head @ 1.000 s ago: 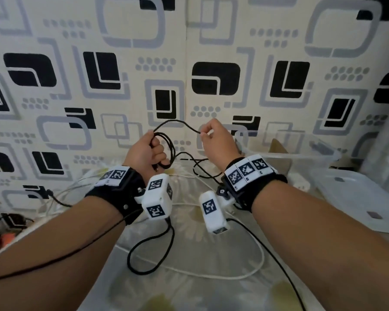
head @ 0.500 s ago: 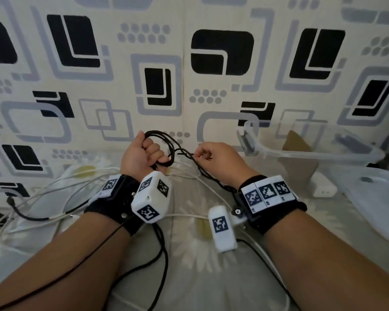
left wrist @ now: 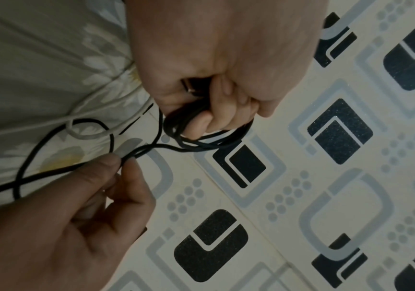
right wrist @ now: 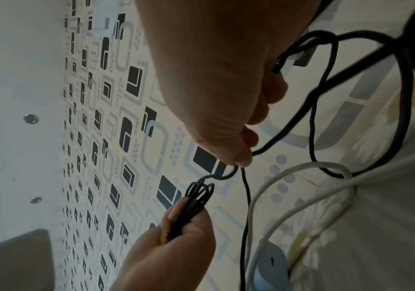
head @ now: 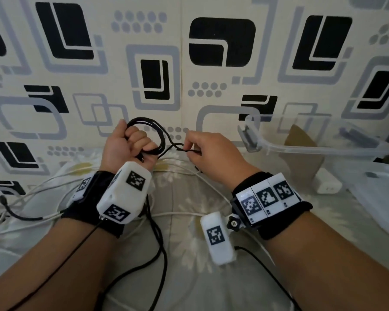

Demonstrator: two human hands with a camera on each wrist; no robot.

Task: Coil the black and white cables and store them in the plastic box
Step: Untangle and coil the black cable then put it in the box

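Note:
My left hand (head: pixel 138 143) grips a coil of the black cable (head: pixel 159 134) in its fist, held up in front of the wall. My right hand (head: pixel 190 147) pinches the same black cable just right of the coil, where a small loop twists. The left wrist view shows the coil (left wrist: pixel 202 142) under my curled left fingers and my right hand (left wrist: pixel 124 160) pinching the strand. The black cable's free length (right wrist: pixel 244 216) hangs down toward the bed. A white cable (head: pixel 184 213) lies loose on the bedsheet below both wrists. The clear plastic box (head: pixel 319 151) stands open at the right.
The box's clear lid (head: pixel 377 198) lies at the far right, and a white charger block (head: pixel 328 186) sits in front of the box. More white cables (head: pixel 32 198) trail off left. A patterned wall (head: pixel 222 41) stands close behind my hands.
My right hand has come down and closer to the left, so the arched strand between them is now a short twisted loop. The coil in my left fist has grown.

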